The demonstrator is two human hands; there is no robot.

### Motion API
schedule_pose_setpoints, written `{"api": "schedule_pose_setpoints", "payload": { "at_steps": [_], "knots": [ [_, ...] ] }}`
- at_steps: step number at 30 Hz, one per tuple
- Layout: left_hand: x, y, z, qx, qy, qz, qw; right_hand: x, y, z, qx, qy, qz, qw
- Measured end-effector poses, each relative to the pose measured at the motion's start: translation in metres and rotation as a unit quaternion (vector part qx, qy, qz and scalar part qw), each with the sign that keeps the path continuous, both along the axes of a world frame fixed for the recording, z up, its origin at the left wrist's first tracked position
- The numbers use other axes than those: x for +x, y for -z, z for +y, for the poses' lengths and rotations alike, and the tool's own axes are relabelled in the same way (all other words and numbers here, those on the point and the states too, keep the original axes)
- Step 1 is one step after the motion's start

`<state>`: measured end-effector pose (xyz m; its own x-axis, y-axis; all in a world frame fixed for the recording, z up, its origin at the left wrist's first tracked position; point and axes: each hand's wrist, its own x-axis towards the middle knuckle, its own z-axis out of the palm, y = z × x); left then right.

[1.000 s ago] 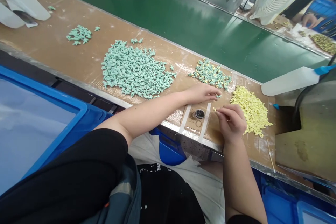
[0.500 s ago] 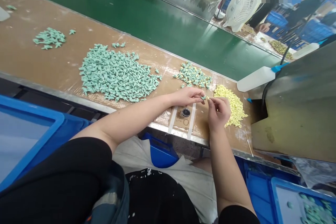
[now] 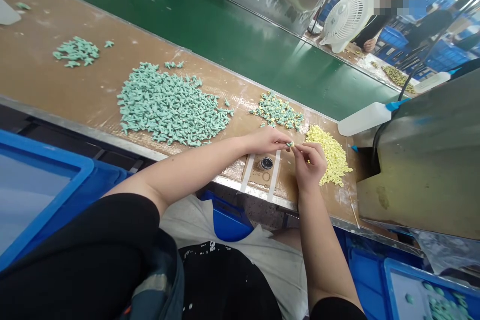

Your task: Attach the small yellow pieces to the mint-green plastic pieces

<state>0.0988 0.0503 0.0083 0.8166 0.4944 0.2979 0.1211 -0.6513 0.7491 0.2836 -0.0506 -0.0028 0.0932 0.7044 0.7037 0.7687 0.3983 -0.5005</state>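
Between the fingertips of my left hand [image 3: 269, 140] is a small green piece [image 3: 290, 144], pinched over the bench. My right hand [image 3: 310, 161] is closed, its fingertips against that piece; a bit of yellow shows where they meet, though its shape is too small to make out. Just right of my right hand lies a heap of small yellow pieces [image 3: 330, 156]. Beyond my hands is a pile of green pieces with yellow parts on them [image 3: 278, 111]. A large heap of plain green pieces [image 3: 170, 105] spreads to the left. Below my left hand stands a small round pot of dark contents [image 3: 266, 163].
A white bottle with a blue nozzle [image 3: 365, 119] leans by a metal box [image 3: 423, 170] at right. A thin stick [image 3: 353, 207] lies near the bench edge. Behind runs a green belt [image 3: 150, 15]; across it are a fan [image 3: 347, 17] and another person's hand [image 3: 369, 45].
My right fingertips have come in against the green piece in my left hand, closing the small gap between them. The view has shifted slightly.
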Motion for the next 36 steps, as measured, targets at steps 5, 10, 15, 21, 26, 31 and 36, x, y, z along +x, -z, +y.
{"api": "schedule_pose_setpoints", "payload": {
  "at_steps": [5, 10, 15, 21, 26, 31, 36],
  "knots": [
    [-0.004, 0.003, 0.001, 0.102, 0.012, 0.031, 0.994, -0.001, 0.001, -0.001, -0.006, -0.039, 0.007, 0.999],
    [-0.004, 0.003, -0.002, 0.16, 0.003, 0.052, 0.986, -0.001, 0.003, -0.002, -0.007, -0.039, 0.008, 0.999],
    [-0.004, 0.0, -0.004, 0.141, 0.004, 0.055, 0.989, 0.0, 0.004, 0.001, 0.005, -0.054, 0.001, 0.999],
    [-0.003, -0.005, 0.0, -0.04, 0.007, -0.001, 0.999, 0.0, 0.004, 0.004, -0.003, -0.013, -0.005, 1.0],
    [-0.004, -0.005, 0.006, -0.093, 0.008, -0.013, 0.996, -0.001, 0.004, 0.001, -0.04, -0.039, -0.051, 0.997],
    [-0.01, -0.003, 0.014, 0.005, -0.077, 0.049, 0.996, 0.018, 0.0, -0.001, 0.006, 0.105, 0.005, 0.994],
    [-0.013, -0.006, 0.018, 0.116, -0.159, 0.129, 0.972, 0.066, -0.014, 0.01, -0.111, 0.174, -0.1, 0.973]
  ]
}}
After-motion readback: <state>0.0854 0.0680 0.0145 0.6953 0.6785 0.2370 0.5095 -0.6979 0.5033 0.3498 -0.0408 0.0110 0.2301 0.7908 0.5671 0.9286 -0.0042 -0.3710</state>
